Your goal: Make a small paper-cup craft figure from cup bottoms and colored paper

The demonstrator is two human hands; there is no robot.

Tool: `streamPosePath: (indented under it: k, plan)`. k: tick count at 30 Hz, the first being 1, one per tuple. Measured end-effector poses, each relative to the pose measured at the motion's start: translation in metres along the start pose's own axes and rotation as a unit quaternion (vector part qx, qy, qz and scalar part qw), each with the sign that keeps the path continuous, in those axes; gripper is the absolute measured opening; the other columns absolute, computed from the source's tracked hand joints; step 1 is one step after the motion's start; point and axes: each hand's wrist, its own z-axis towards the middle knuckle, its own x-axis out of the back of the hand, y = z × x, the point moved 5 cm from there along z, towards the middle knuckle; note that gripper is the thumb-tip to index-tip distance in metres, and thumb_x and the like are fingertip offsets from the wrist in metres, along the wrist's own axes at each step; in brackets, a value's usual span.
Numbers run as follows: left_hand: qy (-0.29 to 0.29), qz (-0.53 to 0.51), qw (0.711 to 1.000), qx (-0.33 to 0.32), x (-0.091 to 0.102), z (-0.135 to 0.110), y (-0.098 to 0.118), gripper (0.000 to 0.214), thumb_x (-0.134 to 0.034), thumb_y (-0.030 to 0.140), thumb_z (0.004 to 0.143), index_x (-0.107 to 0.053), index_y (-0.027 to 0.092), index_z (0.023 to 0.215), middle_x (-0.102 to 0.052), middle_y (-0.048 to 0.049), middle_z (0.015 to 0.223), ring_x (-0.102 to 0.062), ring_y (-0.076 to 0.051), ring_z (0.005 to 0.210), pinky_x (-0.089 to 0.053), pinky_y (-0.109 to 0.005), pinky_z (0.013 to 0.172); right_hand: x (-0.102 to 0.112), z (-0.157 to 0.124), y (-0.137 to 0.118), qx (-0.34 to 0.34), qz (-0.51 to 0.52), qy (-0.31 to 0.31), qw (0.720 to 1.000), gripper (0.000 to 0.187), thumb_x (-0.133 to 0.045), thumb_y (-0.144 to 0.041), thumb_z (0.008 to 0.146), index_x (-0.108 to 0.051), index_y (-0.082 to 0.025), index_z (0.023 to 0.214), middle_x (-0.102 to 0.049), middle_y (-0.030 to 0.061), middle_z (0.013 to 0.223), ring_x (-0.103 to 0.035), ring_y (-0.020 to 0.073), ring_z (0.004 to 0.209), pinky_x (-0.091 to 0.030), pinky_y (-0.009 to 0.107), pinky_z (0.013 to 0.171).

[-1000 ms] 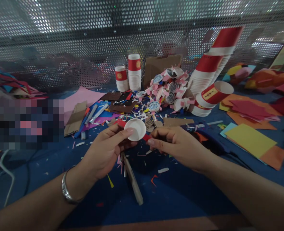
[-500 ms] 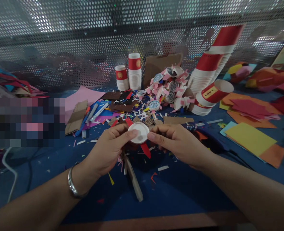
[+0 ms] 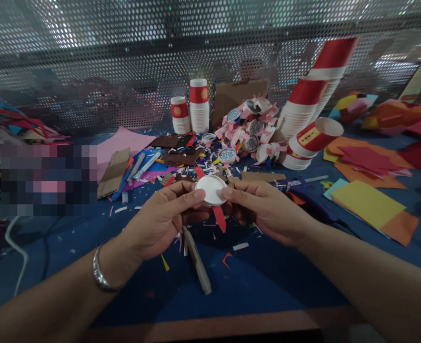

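Observation:
Between both hands is a round white paper disc (image 3: 209, 186) with a raised rim, like the bottom of a paper cup. A red paper strip (image 3: 219, 219) sticks out from under it, its pointed end toward me. My left hand (image 3: 167, 214) pinches the disc's left edge, thumb on top. My right hand (image 3: 264, 207) grips the right edge the same way; its other fingers are partly hidden below the disc. Under the hands, a grey marker (image 3: 199, 267) lies on the blue table (image 3: 260, 290) among paper scraps.
Behind the hands rises a pile of pink-legged discs (image 3: 248, 131) with drawn patterns. Red-and-white paper cup stacks (image 3: 199, 107) stand at the back, with more (image 3: 303, 109) leaning at the right. Coloured paper sheets (image 3: 371, 205) lie right; pens (image 3: 139, 166) and cardboard (image 3: 114, 171) lie left.
Both hands have shifted the disc slightly to the right and up. The disc has tilted a little, and the red strip beneath it has moved along with it.

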Motion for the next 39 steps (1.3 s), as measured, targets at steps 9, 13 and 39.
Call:
streamPosePath:
  k: [9, 13, 39]
  plan:
    - [0.028, 0.04, 0.999, 0.011, 0.002, -0.001, -0.001, 0.023, -0.085, 0.033, 0.075, -0.075, 0.014, 0.084, -0.071, -0.0036, 0.077, -0.067, -0.016, 0.074, -0.057, -0.028, 0.073, 0.001, -0.01, -0.019, 0.137, -0.292, 0.079, 0.943, 0.03, -0.062, -0.05, 0.094, -0.065, -0.02, 0.091, -0.061, -0.0009, 0.077, -0.051, 0.0116, 0.063, -0.037, 0.026, 0.055]
    - [0.027, 0.051, 0.998, 0.03, 0.002, -0.003, -0.005, 0.025, -0.085, 0.035, 0.075, -0.072, 0.014, 0.076, -0.07, -0.0026, 0.072, -0.063, -0.012, 0.065, -0.052, -0.022, 0.062, -0.008, -0.017, -0.025, 0.189, -0.322, 0.069, 0.925, 0.024, -0.065, -0.045, 0.094, -0.067, -0.021, 0.094, -0.064, 0.0011, 0.086, -0.057, 0.0131, 0.07, -0.042, 0.027, 0.06]
    - [0.027, 0.1, 0.993, -0.058, -0.001, -0.003, -0.001, 0.029, -0.083, 0.024, 0.076, -0.056, 0.017, 0.071, -0.062, 0.0031, 0.069, -0.057, -0.01, 0.067, -0.046, -0.021, 0.064, -0.02, -0.021, -0.028, 0.266, -0.348, 0.012, 0.899, 0.009, -0.063, -0.028, 0.095, -0.064, -0.02, 0.093, -0.064, 0.0022, 0.088, -0.058, 0.0153, 0.08, -0.044, 0.029, 0.072]
